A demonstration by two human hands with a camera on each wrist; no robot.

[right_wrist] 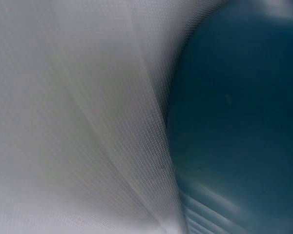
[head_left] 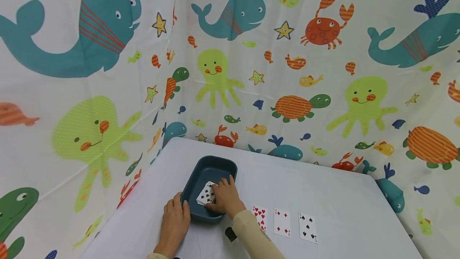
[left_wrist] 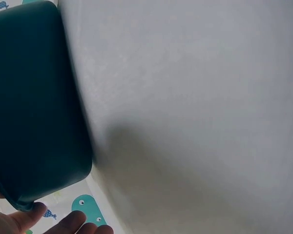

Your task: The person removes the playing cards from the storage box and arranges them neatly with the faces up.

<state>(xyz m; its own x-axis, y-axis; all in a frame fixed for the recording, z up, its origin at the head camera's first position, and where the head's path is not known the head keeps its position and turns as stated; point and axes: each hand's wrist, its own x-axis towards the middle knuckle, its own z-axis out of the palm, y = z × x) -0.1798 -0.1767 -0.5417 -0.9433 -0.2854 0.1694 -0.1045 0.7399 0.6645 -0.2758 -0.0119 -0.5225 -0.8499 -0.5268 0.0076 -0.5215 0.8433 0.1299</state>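
Note:
A dark teal plastic bin (head_left: 230,164) stands on the white-covered table. Inside lies a small pile of playing cards (head_left: 205,193), the top one showing black spades. My right hand (head_left: 227,197) reaches over the bin's right side, its thumb and index finger pinching at the cards' right edge; the fingers partly cover the pile. At the bin's near left corner, my left hand (head_left: 176,217) holds the rim. Its fingers (left_wrist: 71,223) show beside the rim in the left wrist view. The right wrist view shows only the bin's outer wall (right_wrist: 239,107) and the cloth.
To the right of the bin, three cards lie face up in a row: a red hearts card (head_left: 259,215) partly behind the right sleeve, a four of diamonds (head_left: 282,223) and a spades card (head_left: 308,228). A patterned sea-animal curtain (head_left: 251,67) hangs behind and left of the table.

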